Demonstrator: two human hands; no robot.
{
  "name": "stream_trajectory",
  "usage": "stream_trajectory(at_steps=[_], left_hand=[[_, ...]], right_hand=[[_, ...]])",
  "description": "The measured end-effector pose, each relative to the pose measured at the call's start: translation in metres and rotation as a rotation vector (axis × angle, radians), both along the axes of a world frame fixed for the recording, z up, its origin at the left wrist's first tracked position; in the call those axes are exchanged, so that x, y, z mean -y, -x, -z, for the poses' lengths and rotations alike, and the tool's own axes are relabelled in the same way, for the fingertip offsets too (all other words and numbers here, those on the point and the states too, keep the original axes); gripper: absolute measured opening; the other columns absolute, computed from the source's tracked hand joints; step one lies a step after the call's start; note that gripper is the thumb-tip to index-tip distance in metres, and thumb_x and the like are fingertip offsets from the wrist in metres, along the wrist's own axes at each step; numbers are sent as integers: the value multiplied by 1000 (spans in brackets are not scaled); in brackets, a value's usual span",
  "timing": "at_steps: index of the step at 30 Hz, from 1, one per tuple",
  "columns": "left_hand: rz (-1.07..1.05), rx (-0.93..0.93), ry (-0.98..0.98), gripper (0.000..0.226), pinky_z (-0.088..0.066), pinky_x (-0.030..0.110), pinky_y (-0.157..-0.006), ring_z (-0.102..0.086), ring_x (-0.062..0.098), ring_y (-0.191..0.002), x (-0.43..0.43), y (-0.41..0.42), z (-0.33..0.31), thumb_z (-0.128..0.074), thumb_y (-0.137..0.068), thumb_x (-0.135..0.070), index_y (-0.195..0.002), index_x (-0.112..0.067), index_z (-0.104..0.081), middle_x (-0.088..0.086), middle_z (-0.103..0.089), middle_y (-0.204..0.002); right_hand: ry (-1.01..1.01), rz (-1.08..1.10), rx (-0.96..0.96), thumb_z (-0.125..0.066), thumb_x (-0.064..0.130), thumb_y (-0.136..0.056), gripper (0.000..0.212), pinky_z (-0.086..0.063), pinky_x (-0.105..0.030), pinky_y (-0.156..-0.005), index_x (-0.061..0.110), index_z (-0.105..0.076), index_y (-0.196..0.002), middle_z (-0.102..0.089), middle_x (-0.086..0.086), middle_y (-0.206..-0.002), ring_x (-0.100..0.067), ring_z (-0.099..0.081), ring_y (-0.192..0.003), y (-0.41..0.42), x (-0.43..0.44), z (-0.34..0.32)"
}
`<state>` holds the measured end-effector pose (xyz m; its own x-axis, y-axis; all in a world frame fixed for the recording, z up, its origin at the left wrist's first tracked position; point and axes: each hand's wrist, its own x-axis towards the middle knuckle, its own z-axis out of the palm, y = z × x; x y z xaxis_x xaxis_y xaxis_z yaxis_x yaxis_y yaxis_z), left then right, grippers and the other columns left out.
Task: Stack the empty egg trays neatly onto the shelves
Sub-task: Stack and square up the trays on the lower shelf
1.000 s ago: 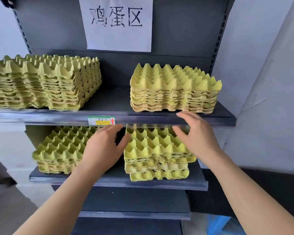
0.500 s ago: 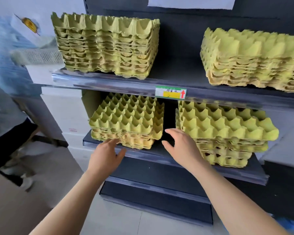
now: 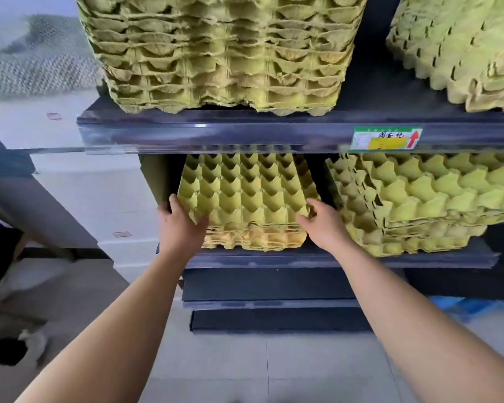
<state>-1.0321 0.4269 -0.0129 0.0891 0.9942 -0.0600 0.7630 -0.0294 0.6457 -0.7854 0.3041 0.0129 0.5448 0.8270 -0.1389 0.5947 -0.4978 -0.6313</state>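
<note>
Topping the left stack [image 3: 255,237] | egg tray [image 3: 245,196] is clasped at front corners by left grip [image 3: 181,226] and right grip [image 3: 325,226] | lower shelf [image 3: 332,259] dark | floor [image 3: 274,367] tiled

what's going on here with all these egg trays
A person is arranging empty yellow-green pulp egg trays on a dark shelving unit. Their left hand and right hand grip the front corners of the lower left stack on the lower shelf. Beside it, the lower right stack sits unevenly, its trays fanned out of line. The upper left stack and upper right stack rest on the upper shelf, whose edge carries a price label.
</note>
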Motion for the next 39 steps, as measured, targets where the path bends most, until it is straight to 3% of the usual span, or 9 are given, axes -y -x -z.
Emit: stream_trajectory(at_steps=[4, 8, 14, 22, 24, 27, 33, 36, 39], left_hand=[[-32, -93, 94, 66, -37, 45, -93, -46, 41, -117, -18, 5, 13, -52, -89, -56, -136, -11, -38, 19, -52, -127], [-72, 144, 64, 55, -45, 45, -86, -55, 40, -107, -22, 5, 12, -65, -86, -36, -127, -7, -45, 18, -57, -116], [-122, 244, 11, 46, -51, 46, -87, -61, 34, -97, -28, 8, 8, -68, -84, -32, -121, -11, -53, 13, -62, -111], [-169, 424, -86, 44, -48, 48, -94, -58, 32, -108, -24, 6, 10, -70, -87, -24, -125, -14, -49, 13, -61, -118], [-177, 443, -94, 44, -48, 47, -94, -58, 32, -108, -23, 6, 7, -69, -88, -23, -125, -12, -48, 14, -60, -119], [-180, 468, -124, 44, -48, 46, -93, -59, 29, -108, -22, 4, 3, -68, -89, -24, -125, -12, -47, 12, -61, -120], [-152, 472, -225, 41, -49, 40, -87, -61, 28, -102, -19, 3, -2, -69, -89, -25, -122, -10, -49, 12, -62, -115], [-148, 483, -269, 46, -49, 41, -88, -60, 29, -102, -12, 1, 0, -68, -89, -30, -126, -11, -47, 12, -61, -116], [-130, 500, -338, 50, -50, 42, -87, -60, 29, -100, -5, -3, 2, -66, -92, -27, -132, -8, -44, 13, -57, -122]], right_hand=[[24, 32, 37, -57, 32, -93, 58, -43, -28, -87, 12, -38, -144, -48, -11, -140, -25, -53, -117, -1, -12, 7], [-12, 70, 6, -56, 27, -95, 52, -39, -23, -79, 9, -43, -142, -47, -11, -143, -24, -55, -115, -5, -18, 9], [-147, 132, -129, -56, 19, -95, 40, -42, -15, -58, 10, -54, -134, -57, -8, -130, -15, -59, -85, -7, -23, 13], [-167, 119, -208, -51, 18, -96, 34, -48, -33, -59, -5, -54, -121, -63, -14, -98, -23, -57, -70, -7, -29, 2], [-190, 106, -220, -55, 18, -94, 38, -43, -29, -56, -1, -54, -127, -63, -20, -107, -20, -53, -68, -8, -31, -1], [-237, 99, -199, -60, 20, -93, 45, -49, -23, -60, 9, -51, -136, -58, -3, -118, -10, -58, -71, -12, -30, -7], [-363, 97, -186, -62, 20, -92, 42, -29, -10, -36, 14, -56, -133, -51, 0, -84, -2, -39, -34, -17, -24, -12], [-409, 91, -176, -62, 18, -92, 40, -26, -10, -36, 13, -57, -132, -45, 8, -62, -4, -35, -32, -17, -17, -11], [-445, 86, -172, -64, 17, -91, 40, -26, -10, -38, 11, -58, -131, -43, 9, -58, -6, -34, -36, -16, -11, -5]])
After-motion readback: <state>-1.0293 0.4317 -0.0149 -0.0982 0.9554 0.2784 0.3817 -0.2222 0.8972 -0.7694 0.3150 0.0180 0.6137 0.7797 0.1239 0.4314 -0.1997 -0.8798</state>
